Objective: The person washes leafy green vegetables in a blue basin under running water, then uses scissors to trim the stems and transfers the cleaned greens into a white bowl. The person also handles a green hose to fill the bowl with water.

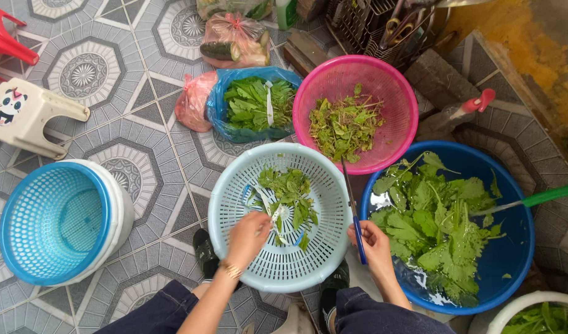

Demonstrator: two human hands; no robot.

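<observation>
- Head view, looking straight down at a person crouched over baskets on a tiled floor (pixel 154 179).
- Left hand (pixel 247 238) is inside the pale blue colander (pixel 234 198), fingers pinched on a pale stem among the leafy greens (pixel 289 196); gold bracelet at the wrist.
- Greens in colander: small loose pile, dark green serrated leaves, thin whitish stems, sitting centre to upper centre of the basket.
- Right hand (pixel 375 244) is clenched around the blue handle of a knife (pixel 353 207); blade points up and away, lying over the colander's right rim.
- Colander sits directly in front of the person's knees, touching the pink basket (pixel 392 93) above it and just beside the blue basin (pixel 512 247) on the right.
- Pink basket holds trimmed sprigs, smaller and yellower.
- Blue basin holds water and large broad leaves; a green-handled utensil (pixel 543 196) rests across its right rim.
- Blue plastic bag (pixel 225 127) with more greens sits above the colander, a pink bag beside it.
- Left: blue strainer basket nested in a white tub (pixel 114 204), a white stool (pixel 30 111), and part of a red stool.
- Floor: grey and white octagonal patterned tiles; right edge shows a raised tiled ledge and a stained yellow wall.
- Top: wire rack with utensils, bagged vegetables.
</observation>
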